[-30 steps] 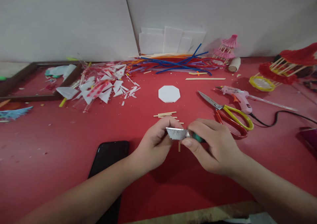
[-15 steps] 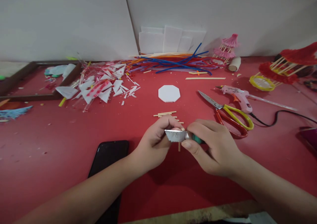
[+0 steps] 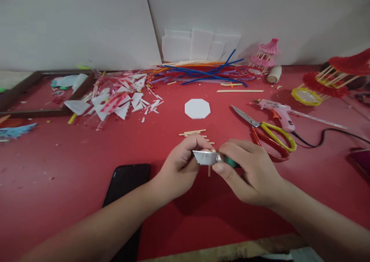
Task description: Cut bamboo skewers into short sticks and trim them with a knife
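Observation:
My right hand [image 3: 250,171] is closed round the green handle of a utility knife [image 3: 205,158], its short metal blade pointing left. Pinched in my left hand [image 3: 183,165] is a thin wooden stick [image 3: 209,171], whose lower end shows below the blade. The blade lies against the stick, close to my left fingers; the exact contact is hidden. Several short cut sticks [image 3: 194,132] lie on the red table just beyond my hands. Farther back, a white octagonal piece [image 3: 197,109] lies flat.
Scissors [image 3: 260,132] and a pink glue gun [image 3: 279,113] lie to the right, near a red and yellow stick model [image 3: 332,78]. A black phone [image 3: 127,185] is under my left forearm. Plastic scraps [image 3: 115,96] and coloured pipe cleaners [image 3: 199,73] are at the back.
Almost nothing differs. Both hands, the knife and the stick keep the same places, with only a slight shift of the view.

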`<control>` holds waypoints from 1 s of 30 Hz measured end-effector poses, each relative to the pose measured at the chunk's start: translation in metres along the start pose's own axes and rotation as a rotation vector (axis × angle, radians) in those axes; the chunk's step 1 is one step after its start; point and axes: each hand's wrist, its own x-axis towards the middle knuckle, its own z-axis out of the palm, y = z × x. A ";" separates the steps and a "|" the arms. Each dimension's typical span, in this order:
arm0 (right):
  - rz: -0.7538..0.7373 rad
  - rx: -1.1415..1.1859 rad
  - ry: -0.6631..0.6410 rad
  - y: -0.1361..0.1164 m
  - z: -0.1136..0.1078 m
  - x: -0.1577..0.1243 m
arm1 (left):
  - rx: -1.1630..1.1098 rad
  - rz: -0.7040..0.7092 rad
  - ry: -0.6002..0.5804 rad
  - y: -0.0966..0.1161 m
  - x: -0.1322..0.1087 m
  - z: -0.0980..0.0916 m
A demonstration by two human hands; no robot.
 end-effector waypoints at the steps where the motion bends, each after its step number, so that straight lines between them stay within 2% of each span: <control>1: 0.002 0.000 -0.001 0.000 0.000 0.000 | 0.003 0.007 0.001 0.000 0.000 0.000; 13: -0.067 -0.030 0.009 -0.001 0.000 -0.001 | -0.014 -0.033 -0.064 0.005 0.001 -0.004; 16: -0.002 -0.058 0.017 0.011 -0.007 0.002 | 0.023 0.009 -0.118 0.006 -0.003 -0.004; 19: 0.207 -0.153 0.223 0.028 -0.020 0.004 | 0.077 0.072 -0.192 0.005 -0.007 -0.005; 21: 0.207 -0.127 0.338 0.032 -0.025 0.004 | 0.056 0.074 -0.124 0.003 -0.006 -0.006; 23: 0.103 -0.071 0.300 0.028 -0.023 0.002 | 0.029 0.067 -0.054 0.001 -0.003 -0.007; 25: -0.003 -0.026 0.205 0.018 -0.017 0.001 | 0.008 0.067 -0.020 0.000 0.001 -0.007; 28: -0.055 -0.007 0.076 0.006 -0.004 0.000 | -0.009 0.073 -0.024 0.000 0.003 -0.006; 30: -0.059 -0.019 0.041 0.003 0.000 0.000 | -0.008 0.082 -0.043 0.000 0.003 -0.005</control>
